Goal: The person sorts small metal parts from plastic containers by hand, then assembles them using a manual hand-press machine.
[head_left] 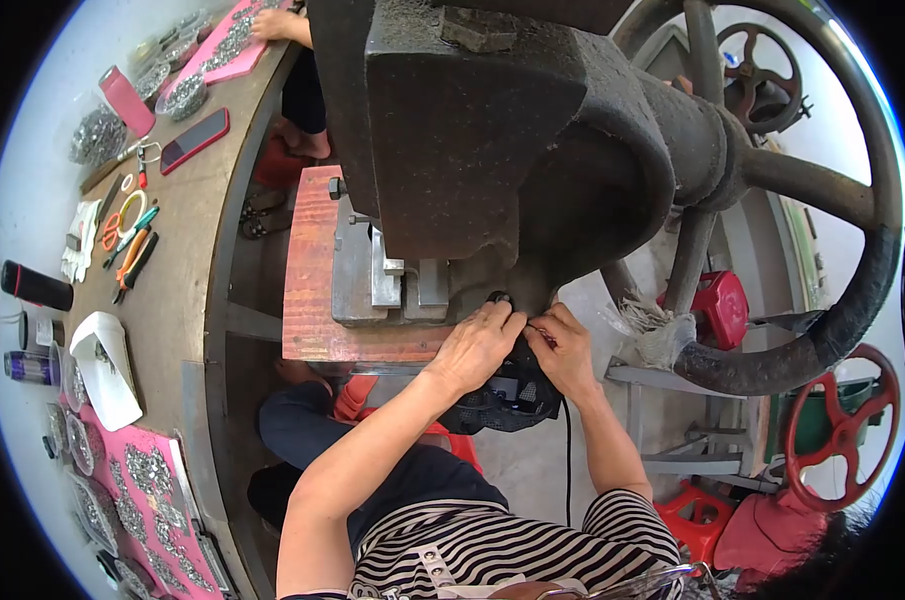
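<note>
A black mesh bag hangs between my hands, just in front of the big dark metal press. A small lit device shows through its mesh, and a black cable runs down from it. My left hand is closed at the bag's upper edge, fingers bent over something black beside the press base. Close by on the right, my right hand pinches the bag's top edge. What exactly lies between the fingertips is partly hidden. To the left of my hands, a metal die sits on the reddish wooden board.
A large spoked handwheel juts out at right. Along the left bench lie a phone, pliers, scissors, a white tray and small metal parts on pink mats. Another person's hand works at the far end.
</note>
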The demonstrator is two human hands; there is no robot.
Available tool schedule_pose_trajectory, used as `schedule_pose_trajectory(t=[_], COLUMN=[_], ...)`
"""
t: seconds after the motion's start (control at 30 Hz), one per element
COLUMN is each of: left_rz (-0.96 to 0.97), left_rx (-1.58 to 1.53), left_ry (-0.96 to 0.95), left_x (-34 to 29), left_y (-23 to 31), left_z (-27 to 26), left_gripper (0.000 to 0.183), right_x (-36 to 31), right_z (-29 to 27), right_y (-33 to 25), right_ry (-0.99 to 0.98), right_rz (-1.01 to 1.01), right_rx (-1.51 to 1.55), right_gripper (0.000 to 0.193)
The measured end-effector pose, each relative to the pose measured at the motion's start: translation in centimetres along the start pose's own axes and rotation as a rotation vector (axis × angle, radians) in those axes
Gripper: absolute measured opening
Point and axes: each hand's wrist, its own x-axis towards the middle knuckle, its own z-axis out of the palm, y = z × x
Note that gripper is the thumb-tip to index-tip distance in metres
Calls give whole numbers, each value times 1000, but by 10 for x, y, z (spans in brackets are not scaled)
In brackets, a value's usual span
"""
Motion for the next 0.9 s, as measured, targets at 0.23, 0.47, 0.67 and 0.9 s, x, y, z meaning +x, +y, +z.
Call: schedule_pose_trajectory(t=[0.23, 0.47, 0.67, 0.9], left_rz=[-5, -29, -32, -44], left_rx=[3, -12, -13, -41], left_ry=[6, 42, 51, 72], left_x=[3, 5, 5, 5], left_y=[0, 2, 2, 3], left_z=[2, 2, 3, 3], left_gripper=[22, 25, 26, 27], right_x=[-3, -7, -7, -14], right_z=[-2, -30, -17, -10], right_y=[2, -2, -12, 8], right_ry=[-25, -51, 28, -42], right_rz=[34, 93, 356, 286], right_rx=[-4, -57, 548, 339], right_gripper=[13, 24, 25, 26])
